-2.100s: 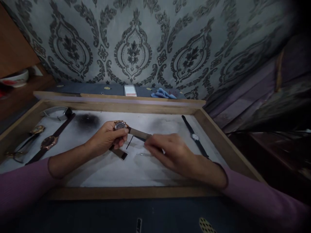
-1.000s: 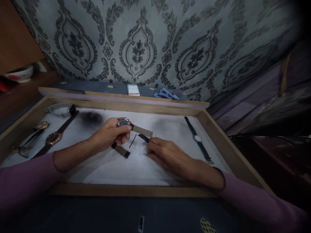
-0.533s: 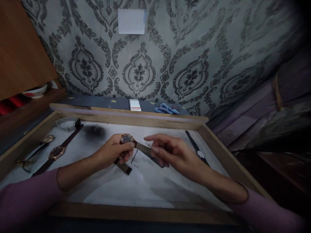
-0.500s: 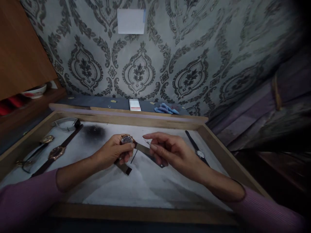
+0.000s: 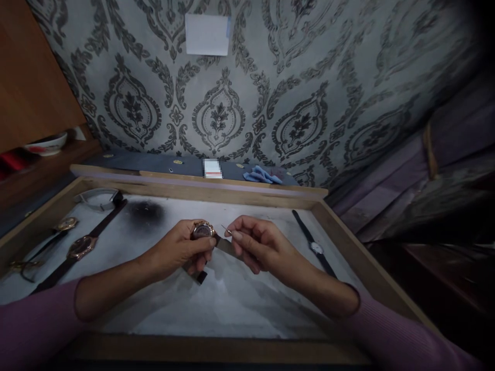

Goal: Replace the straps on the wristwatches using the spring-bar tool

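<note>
My left hand point(image 5: 181, 246) is closed on a wristwatch point(image 5: 202, 230) with a rose-gold case, its thumb pressed along the lower edge of the case. One dark strap end point(image 5: 201, 277) hangs below the fingers; the other runs right, partly hidden behind my right hand. Thumb and index finger of my right hand point(image 5: 257, 241) pinch a small thin metal piece point(image 5: 227, 230), whose tip points up and left toward the watch. It stays a little apart from the case. Its exact kind is too small to make out.
A wooden-rimmed tray point(image 5: 232, 200) with a white bottom lies beneath. At left are a brown-strapped watch point(image 5: 82, 247), a small gold watch point(image 5: 66, 223) and a pale curved band point(image 5: 99, 198). A white-dialled watch point(image 5: 316, 248) lies right. Behind the rim sits a blue cloth point(image 5: 263, 175).
My right hand has moved left and turned, bringing the thin metal piece closer to the watch. My left hand still grips the watch. The view has shifted slightly.
</note>
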Demonstrator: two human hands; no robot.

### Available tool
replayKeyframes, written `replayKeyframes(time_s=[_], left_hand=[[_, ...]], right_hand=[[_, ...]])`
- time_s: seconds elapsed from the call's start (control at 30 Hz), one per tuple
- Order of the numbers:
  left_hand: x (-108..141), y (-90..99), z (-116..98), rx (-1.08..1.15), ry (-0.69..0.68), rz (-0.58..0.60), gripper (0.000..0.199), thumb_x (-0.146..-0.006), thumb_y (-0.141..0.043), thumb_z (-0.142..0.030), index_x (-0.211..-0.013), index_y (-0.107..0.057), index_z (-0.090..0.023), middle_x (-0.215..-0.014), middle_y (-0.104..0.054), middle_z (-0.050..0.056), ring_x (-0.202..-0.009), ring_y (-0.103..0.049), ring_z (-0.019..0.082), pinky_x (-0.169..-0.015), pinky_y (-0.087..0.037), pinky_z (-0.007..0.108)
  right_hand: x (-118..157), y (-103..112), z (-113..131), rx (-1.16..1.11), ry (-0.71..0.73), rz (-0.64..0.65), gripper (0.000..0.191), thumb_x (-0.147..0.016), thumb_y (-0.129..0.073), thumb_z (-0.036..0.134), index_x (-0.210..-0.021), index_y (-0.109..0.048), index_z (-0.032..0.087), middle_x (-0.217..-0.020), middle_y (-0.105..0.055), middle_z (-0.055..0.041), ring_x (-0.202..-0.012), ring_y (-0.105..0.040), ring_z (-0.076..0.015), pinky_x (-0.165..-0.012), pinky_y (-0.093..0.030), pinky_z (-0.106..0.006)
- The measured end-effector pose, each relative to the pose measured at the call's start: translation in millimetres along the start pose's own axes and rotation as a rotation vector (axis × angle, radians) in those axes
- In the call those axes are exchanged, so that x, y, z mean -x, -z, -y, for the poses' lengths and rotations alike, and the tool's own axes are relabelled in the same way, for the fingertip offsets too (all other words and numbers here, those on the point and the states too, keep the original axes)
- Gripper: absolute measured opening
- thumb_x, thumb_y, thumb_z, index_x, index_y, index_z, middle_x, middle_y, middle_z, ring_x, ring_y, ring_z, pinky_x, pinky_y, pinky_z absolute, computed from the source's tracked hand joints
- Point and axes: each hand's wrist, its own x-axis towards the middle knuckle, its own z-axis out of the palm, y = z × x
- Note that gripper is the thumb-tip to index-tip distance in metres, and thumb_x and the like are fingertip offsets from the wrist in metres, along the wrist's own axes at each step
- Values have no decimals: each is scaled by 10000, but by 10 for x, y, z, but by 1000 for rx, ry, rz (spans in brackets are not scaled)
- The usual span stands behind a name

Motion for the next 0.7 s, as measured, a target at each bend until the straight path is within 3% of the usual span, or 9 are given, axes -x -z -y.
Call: replayKeyframes(time_s=[0.23,0.5,0.7], left_hand=[[2,-5,-11,12,17,2,250,-730,-645,-361,-662,-499,-169,-514,-535,-53,-367,-465,52,-327,-337,141],[8,8,-4,20,17,-5,223,-744,-652,-339,-698,-515,-168,-528,-540,-53,-385,-478,56,-335,-339,143],[10,2,-6,38,20,-2,216,-745,-658,-332,-722,-515,-171,-541,-549,-56,-386,-481,58,-332,-338,144]], right_hand=[[10,21,17,89,28,-24,280,-892,-541,423,-880,-526,143,-640,-545,40,-370,-381,-24,-367,-263,-173],[82,40,-8,740,320,-178,102,-916,-503,186,-855,-579,156,-642,-538,24,-560,-474,-90,-524,-351,-214],[73,42,-39,860,386,-209,130,-920,-505,187,-848,-608,155,-697,-592,-4,-621,-516,-113,-578,-381,-233]])
